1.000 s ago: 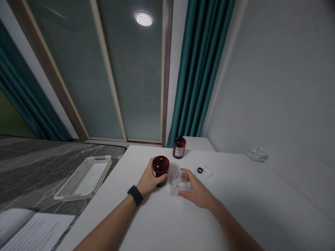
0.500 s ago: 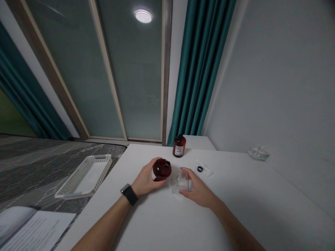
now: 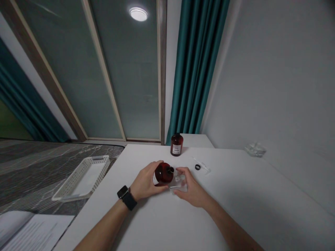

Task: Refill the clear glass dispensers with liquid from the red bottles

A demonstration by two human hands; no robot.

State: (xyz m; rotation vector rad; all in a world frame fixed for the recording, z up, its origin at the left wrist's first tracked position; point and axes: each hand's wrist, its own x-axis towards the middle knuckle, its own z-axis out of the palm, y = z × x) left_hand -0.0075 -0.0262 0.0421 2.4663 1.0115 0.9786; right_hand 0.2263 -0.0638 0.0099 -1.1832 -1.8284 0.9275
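My left hand (image 3: 142, 182) is wrapped round a dark amber bottle (image 3: 163, 173), which is tilted to the right with its open neck over a small clear glass beaker (image 3: 180, 182). My right hand (image 3: 191, 190) grips the beaker from the right side and holds it on the white table (image 3: 235, 202). A black watch is on my left wrist. A second amber bottle (image 3: 177, 144) with a white label and a black cap stands upright farther back. A small black cap (image 3: 198, 167) lies on the table to the right of the beaker.
A white plastic basket (image 3: 83, 177) lies on a grey striped surface to the left. Papers (image 3: 31, 233) are at the lower left. A clear glass dish (image 3: 255, 150) sits at the table's far right by the wall. Teal curtains hang behind.
My left hand has tipped the amber bottle from upright to leaning right, bringing its neck over the beaker. My right hand stayed on the beaker.
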